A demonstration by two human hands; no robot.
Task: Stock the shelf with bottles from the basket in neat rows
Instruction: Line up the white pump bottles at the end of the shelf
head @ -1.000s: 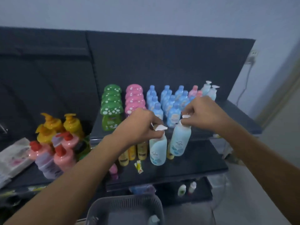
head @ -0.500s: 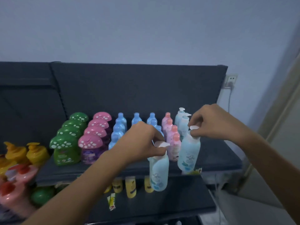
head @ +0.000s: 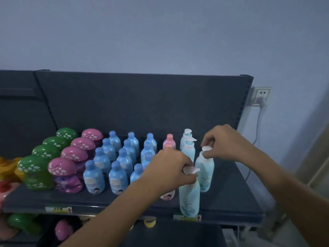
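Observation:
My left hand (head: pixel 169 168) grips the white pump head of a pale blue pump bottle (head: pixel 189 196), which hangs upright near the front edge of the dark shelf (head: pixel 229 198). My right hand (head: pixel 226 143) pinches the pump of a second pale blue pump bottle (head: pixel 205 171), held upright just behind and to the right. Two matching pump bottles (head: pixel 187 145) stand in a row behind them. The basket is out of view.
Rows of green mushroom-cap bottles (head: pixel 38 170), pink mushroom-cap bottles (head: pixel 66 173), small blue bottles (head: pixel 117 163) and pink bottles (head: pixel 169 142) fill the shelf's left and middle. Bare shelf lies right of the pump bottles. A wall socket (head: pixel 260 96) with a cable is behind.
Both hands have lifted their pump bottles from in front of the lower shelf up to the upper shelf. The view has tilted up, and the basket has dropped out of sight.

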